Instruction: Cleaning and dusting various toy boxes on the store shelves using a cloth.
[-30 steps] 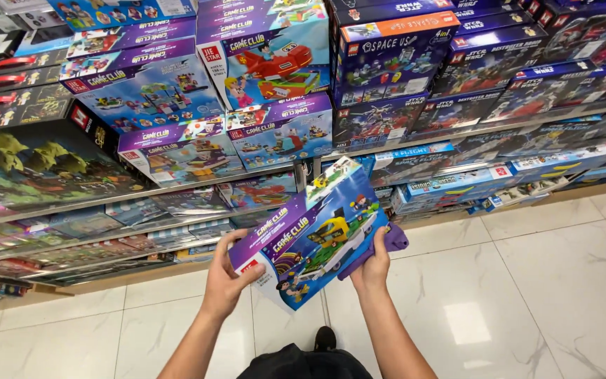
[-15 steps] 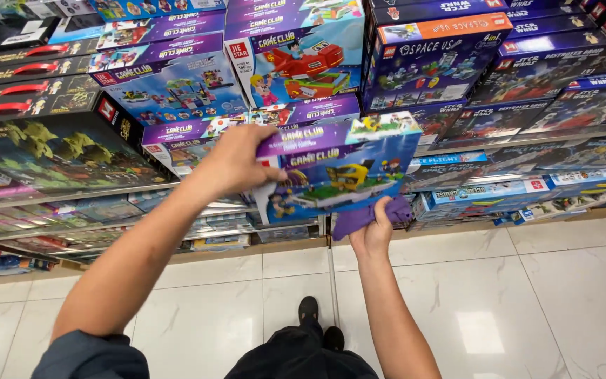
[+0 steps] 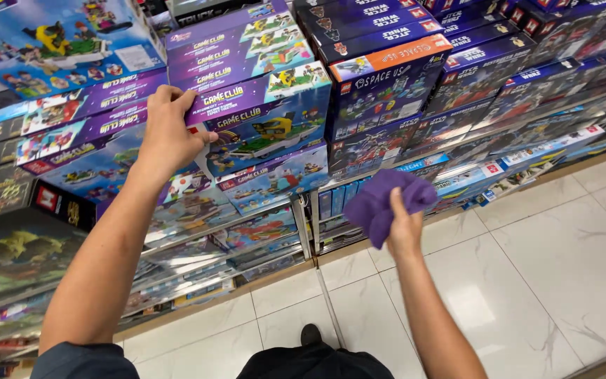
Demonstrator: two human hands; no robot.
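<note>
right hand (image 3: 405,228) is nearest, clenched round a bunched purple cloth (image 3: 386,200) that sticks up above it. further out, left hand (image 3: 168,137) grips the left edge of a purple toy box (image 3: 271,126), which sits in the shelf stack (image 3: 387,77) beside it.

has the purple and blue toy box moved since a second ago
Yes. The toy box has gone from mid-air in front of the shelves up into the stack on the shelf, left hand on its end.
</note>
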